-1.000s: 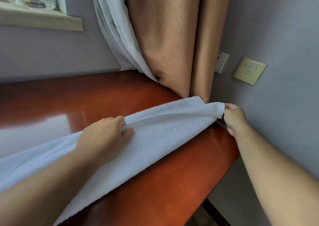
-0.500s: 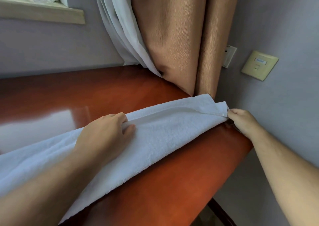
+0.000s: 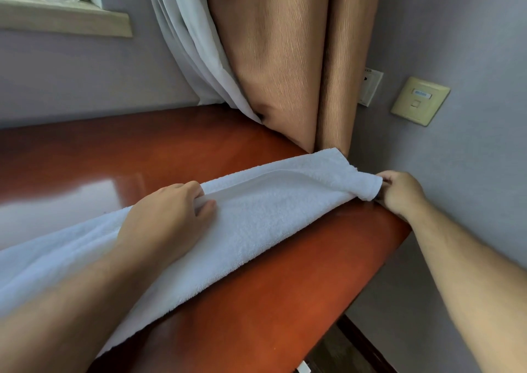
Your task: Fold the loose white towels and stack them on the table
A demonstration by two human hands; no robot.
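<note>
The left hand (image 3: 168, 218) lies on the towel (image 3: 271, 221) about halfway along the stretch in view. Its fingers are curled over the far long edge and tucked into a raised fold, and the thumb presses on top, so it grips that layer. The right hand (image 3: 399, 193) is stretched out to the right edge of the table (image 3: 285, 310), close to the far right corner. Its fingers are closed in a pinch on the towel's short end, which is bunched and lifted slightly off the wood.

The towel lies as a long band on the table. Its long axis runs diagonally from the near left, where it leaves the picture, to the far right corner. It looks doubled lengthwise, though how many layers there are is hard to tell. No stack of folded towels is in view.

The free end is in the right hand, and the left hand sits further along the same axis. The next fold probably carries that end leftward along the towel's length, over the left hand's grip.

Past the corner a tan curtain (image 3: 279, 73) and a white sheer curtain (image 3: 194, 44) hang down to the table, touching or nearly touching the towel's end.
</note>
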